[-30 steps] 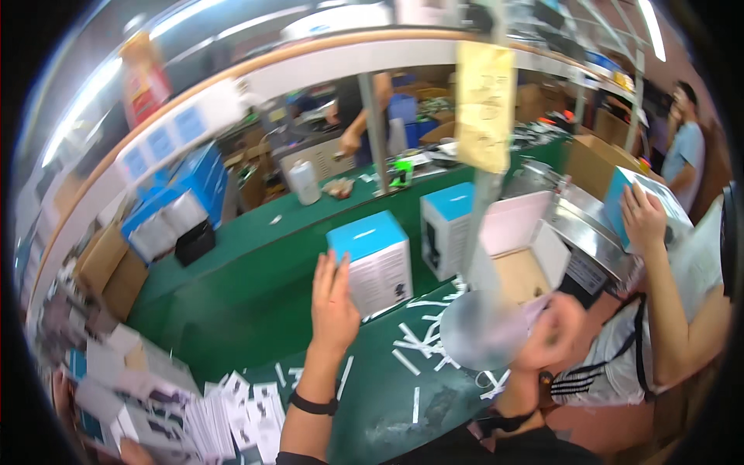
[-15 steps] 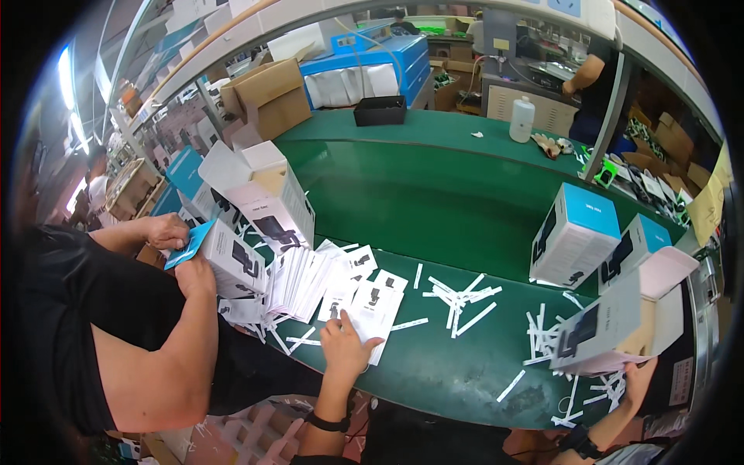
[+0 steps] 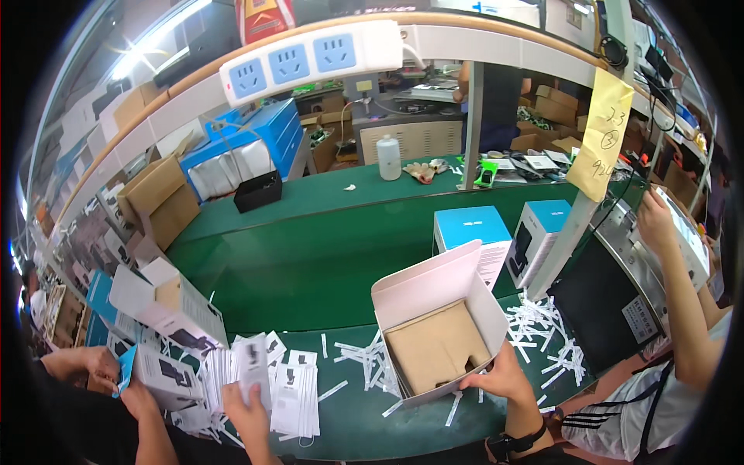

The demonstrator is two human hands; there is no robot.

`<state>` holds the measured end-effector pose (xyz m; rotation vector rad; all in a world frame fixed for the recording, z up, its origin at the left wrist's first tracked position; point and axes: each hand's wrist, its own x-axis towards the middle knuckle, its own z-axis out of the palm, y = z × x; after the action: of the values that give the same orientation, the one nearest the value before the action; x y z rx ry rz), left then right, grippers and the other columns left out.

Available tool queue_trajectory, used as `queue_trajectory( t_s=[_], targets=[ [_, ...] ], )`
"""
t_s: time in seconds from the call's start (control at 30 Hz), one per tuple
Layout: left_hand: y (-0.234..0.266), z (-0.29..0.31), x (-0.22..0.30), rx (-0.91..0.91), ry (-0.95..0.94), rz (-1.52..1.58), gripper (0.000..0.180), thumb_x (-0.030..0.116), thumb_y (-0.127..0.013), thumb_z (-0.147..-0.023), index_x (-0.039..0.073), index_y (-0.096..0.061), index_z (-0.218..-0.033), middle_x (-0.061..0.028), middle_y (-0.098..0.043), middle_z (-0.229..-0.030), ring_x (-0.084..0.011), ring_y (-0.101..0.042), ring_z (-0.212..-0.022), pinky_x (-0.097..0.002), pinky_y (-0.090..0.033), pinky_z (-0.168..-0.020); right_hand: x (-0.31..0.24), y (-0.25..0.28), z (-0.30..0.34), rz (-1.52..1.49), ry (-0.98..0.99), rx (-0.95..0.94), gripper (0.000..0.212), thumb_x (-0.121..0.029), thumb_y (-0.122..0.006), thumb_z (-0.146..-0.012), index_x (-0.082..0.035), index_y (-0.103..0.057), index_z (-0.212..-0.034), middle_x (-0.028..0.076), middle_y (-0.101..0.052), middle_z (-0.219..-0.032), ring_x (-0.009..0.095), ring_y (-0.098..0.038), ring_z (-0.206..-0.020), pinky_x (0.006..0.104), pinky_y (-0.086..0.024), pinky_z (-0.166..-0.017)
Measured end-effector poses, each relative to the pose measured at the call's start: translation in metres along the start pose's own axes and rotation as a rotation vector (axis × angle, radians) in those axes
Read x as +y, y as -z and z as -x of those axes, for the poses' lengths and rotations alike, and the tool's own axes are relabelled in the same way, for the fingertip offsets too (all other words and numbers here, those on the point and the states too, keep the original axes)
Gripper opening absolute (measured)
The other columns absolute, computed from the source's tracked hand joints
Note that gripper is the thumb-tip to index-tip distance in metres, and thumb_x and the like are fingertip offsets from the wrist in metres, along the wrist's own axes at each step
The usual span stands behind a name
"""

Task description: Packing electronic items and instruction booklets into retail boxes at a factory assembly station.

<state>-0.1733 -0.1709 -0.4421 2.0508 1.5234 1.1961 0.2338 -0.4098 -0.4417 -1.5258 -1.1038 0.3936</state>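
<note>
My left hand (image 3: 246,411) pinches a white printed leaflet (image 3: 253,364), slightly blurred, above the leaflet piles. Beside it lies a stack of leaflets (image 3: 296,404) with a black product picture. My right hand (image 3: 502,378) grips the lower right edge of an open white carton (image 3: 384,311), thumb on its rim. The carton tilts toward me with its lid flap raised, and a brown cardboard insert (image 3: 438,345) fills its inside. Left of my left hand, more leaflets (image 3: 221,380) stand fanned in a row.
Loose white paper strips (image 3: 542,329) litter the green bench. Two closed blue-topped boxes (image 3: 473,225) stand behind the carton. At left, a co-worker's hands (image 3: 101,368) work a box's blue flap, near another open box (image 3: 174,310). Another person's arm (image 3: 674,271) shows at right.
My view has swung right. My right hand has brought the open carton leftward and tipped its opening toward me. My left hand has lifted a leaflet from the pile.
</note>
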Motion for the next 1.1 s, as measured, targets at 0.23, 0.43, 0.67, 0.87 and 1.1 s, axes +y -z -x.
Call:
queue_trajectory(
  t_s=[0.23,0.43,0.67,0.87,1.1],
  targets=[
    [-0.005,0.043,0.202,-0.038,-0.09,0.957,0.056,0.013,-0.072,-0.085,-0.01,-0.05,-0.13,-0.021,-0.062,-0.12,-0.027,-0.064,-0.107,-0.037,-0.053,-0.091,0.022,-0.004,0.016,-0.042,0.013,0.007,0.114,-0.038,-0.099,-0.055,0.004,-0.042,-0.144,0.02,-0.052,-0.136,0.033,-0.053,-0.127,0.0411,-0.043,-0.105],
    [-0.061,0.028,0.245,0.088,-0.696,0.402,0.065,0.002,-0.074,-0.072,-0.003,-0.045,-0.13,-0.0094,-0.055,-0.09,-0.0297,-0.055,-0.082,-0.0431,-0.043,-0.074,-0.024,-0.014,0.014,0.235,0.147,0.003,0.102,-0.038,-0.097,-0.059,0.002,-0.047,-0.139,0.021,-0.054,-0.125,0.038,-0.055,-0.115,0.044,-0.044,-0.101],
    [-0.084,0.045,0.205,0.054,-0.322,0.362,0.076,-0.004,-0.069,-0.08,-0.009,-0.025,-0.141,-0.0226,-0.043,-0.124,-0.0338,-0.054,-0.108,-0.0446,-0.045,-0.095,-0.039,-0.022,0.02,0.235,0.126,0.053,0.095,-0.04,-0.095,-0.063,0.004,-0.05,-0.133,0.02,-0.053,-0.118,0.037,-0.056,-0.108,0.0427,-0.048,-0.094],
    [-0.073,0.042,0.21,0.07,-0.308,0.529,0.053,-0.003,-0.067,-0.086,-0.014,-0.042,-0.132,-0.022,-0.053,-0.119,-0.0337,-0.058,-0.11,-0.0426,-0.05,-0.094,-0.03,-0.026,0.019,0.193,0.132,0.065,0.102,-0.04,-0.095,-0.061,0.003,-0.047,-0.14,0.02,-0.053,-0.123,0.037,-0.056,-0.113,0.0416,-0.049,-0.096],
    [-0.048,-0.011,0.181,0.238,-0.354,0.038,0.048,-0.001,-0.068,-0.087,-0.008,-0.048,-0.13,-0.0249,-0.065,-0.11,-0.0362,-0.066,-0.097,-0.0429,-0.052,-0.089,-0.031,0.004,0.031,0.268,0.186,0.132,0.104,-0.04,-0.095,-0.061,0.0,-0.046,-0.143,0.021,-0.052,-0.129,0.033,-0.056,-0.112,0.0391,-0.051,-0.089]
  ],
)
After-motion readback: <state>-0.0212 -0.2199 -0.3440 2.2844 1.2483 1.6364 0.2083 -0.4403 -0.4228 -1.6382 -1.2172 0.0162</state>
